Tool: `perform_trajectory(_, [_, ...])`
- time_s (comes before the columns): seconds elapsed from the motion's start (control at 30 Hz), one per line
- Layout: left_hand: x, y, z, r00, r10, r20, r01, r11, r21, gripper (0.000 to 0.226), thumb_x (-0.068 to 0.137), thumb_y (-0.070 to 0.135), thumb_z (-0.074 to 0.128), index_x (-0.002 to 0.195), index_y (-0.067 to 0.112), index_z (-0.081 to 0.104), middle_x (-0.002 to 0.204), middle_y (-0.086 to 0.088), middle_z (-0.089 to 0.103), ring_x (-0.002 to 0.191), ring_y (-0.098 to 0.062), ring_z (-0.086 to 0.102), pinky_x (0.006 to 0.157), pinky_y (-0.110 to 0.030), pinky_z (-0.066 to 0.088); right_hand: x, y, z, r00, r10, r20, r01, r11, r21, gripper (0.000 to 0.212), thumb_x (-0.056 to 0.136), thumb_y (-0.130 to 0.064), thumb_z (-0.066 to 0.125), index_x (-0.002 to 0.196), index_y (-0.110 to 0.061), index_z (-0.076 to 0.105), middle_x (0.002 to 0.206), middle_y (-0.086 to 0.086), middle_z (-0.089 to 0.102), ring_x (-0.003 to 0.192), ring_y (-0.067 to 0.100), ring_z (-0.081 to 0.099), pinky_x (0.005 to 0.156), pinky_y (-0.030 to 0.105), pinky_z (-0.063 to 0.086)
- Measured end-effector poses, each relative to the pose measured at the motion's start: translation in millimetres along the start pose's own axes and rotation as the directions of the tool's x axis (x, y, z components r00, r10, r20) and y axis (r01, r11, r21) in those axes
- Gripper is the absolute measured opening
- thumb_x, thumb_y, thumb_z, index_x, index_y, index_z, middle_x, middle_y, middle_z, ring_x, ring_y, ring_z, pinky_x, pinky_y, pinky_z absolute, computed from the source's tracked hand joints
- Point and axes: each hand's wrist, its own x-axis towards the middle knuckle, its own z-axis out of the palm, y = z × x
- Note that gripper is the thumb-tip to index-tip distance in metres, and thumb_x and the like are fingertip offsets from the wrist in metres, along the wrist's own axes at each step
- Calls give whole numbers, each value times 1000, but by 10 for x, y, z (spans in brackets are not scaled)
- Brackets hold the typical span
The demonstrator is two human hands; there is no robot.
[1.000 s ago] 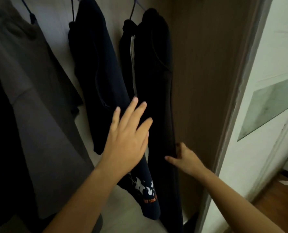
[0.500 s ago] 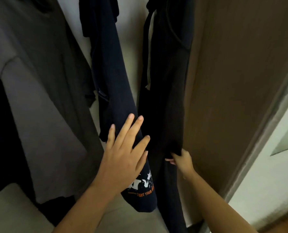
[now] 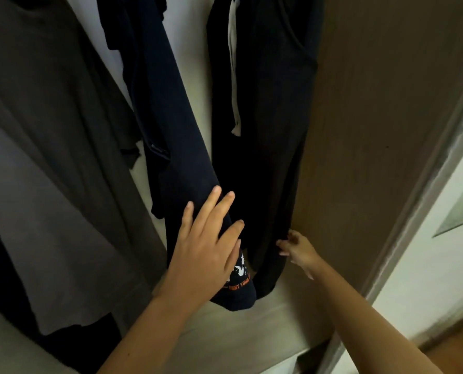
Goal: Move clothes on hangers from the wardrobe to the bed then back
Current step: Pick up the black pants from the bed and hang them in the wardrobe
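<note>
Both hands reach into the wardrobe (image 3: 360,130), at two dark hanging garments.
Wardrobe holds, left to right: grey T-shirt (image 3: 49,130), navy garment (image 3: 171,117), black garment (image 3: 273,130) just beside the brown side wall. All three hang above the pale wardrobe floor (image 3: 252,333). Their tops are cut off by the frame edge, so how they hang can't be seen. Navy garment has a white-and-orange print (image 3: 239,283) at its hem, partly covered and its text unreadable. Black garment has a pale drawstring (image 3: 234,76) hanging down its front. Left hand (image 3: 208,247) lies flat on the navy garment's lower part, fingers straight, gripping nothing. Right hand (image 3: 296,248) touches the black garment's lower right edge. It is small and dim, so can't tell if it pinches the cloth.
</note>
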Motion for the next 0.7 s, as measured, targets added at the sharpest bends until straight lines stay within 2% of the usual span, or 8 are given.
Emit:
perform_trajectory(0.07, [-2, 38, 15, 999, 23, -25, -24, 999, -41, 25, 86, 21, 45, 101, 14, 64, 129, -16, 55, 130, -27, 33, 108, -45, 21, -130, 89, -83, 998, 23, -52, -28, 995, -99, 42, 89, -8, 53, 128, 0, 41, 103, 19, 62, 93, 33, 62, 76, 39, 51])
perform_trajectory(0.13, [6, 73, 22, 998, 37, -54, -41, 996, -81, 25, 86, 20, 46, 99, 13, 66, 127, -15, 57, 129, -26, 35, 106, -44, 24, -320, 138, -183, 997, 12, -76, -27, 979, -202, 43, 88, -9, 55, 127, 0, 42, 99, 19, 64, 92, 33, 63, 83, 43, 49])
perform_trajectory(0.23, [29, 134, 31, 994, 51, -95, -63, 989, -133, 25, 85, 18, 47, 97, 12, 68, 125, -15, 59, 128, -25, 37, 106, -43, 24, -652, 130, -332, 995, -60, -75, 30, 938, -347, 47, 89, -14, 53, 132, -1, 37, 89, 7, 61, 83, 20, 57, 73, 28, 44])
perform_trajectory(0.33, [24, 199, 61, 986, 64, -153, -91, 981, -171, 21, 84, 15, 50, 94, 11, 69, 121, -16, 61, 126, -25, 39, 105, -42, 26, -1005, -5, -488, 959, -235, -156, 135, 869, -476, 38, 89, -16, 54, 125, -2, 47, 86, -1, 59, 77, 14, 54, 67, 18, 36])
perform_trajectory(0.4, [7, 241, 78, 978, 64, -197, -106, 972, -209, 18, 82, 12, 53, 93, 10, 67, 119, -16, 61, 124, -25, 42, 103, -42, 30, -1221, -105, -604, 879, -383, -286, 196, 835, -515, 28, 89, -16, 55, 115, -7, 55, 83, -1, 59, 73, 16, 56, 68, 19, 38])
perform_trajectory(0.5, [-3, 302, 95, 966, 70, -249, -136, 955, -262, 16, 82, 9, 54, 95, 10, 63, 119, -16, 60, 122, -24, 44, 101, -41, 34, -1443, -208, -781, 672, -556, -490, 212, 778, -591, 22, 87, -16, 57, 108, -7, 56, 81, 0, 57, 69, 18, 53, 65, 25, 38])
perform_trajectory(0.57, [-8, 333, 92, 961, 74, -267, -150, 950, -276, 16, 83, 10, 52, 96, 11, 61, 120, -15, 59, 122, -24, 45, 100, -41, 36, -1497, -252, -855, 575, -579, -578, 200, 785, -587, 27, 87, -17, 57, 112, -6, 52, 86, 4, 59, 73, 20, 55, 65, 27, 38])
perform_trajectory(0.7, [-35, 369, 36, 955, 74, -288, -159, 945, -285, 15, 84, 11, 51, 98, 11, 59, 121, -14, 57, 121, -24, 46, 96, -42, 41, -1502, -317, -943, 455, -576, -679, 137, 799, -586, 46, 84, -21, 62, 122, -1, 46, 104, 17, 55, 90, 28, 57, 69, 31, 41])
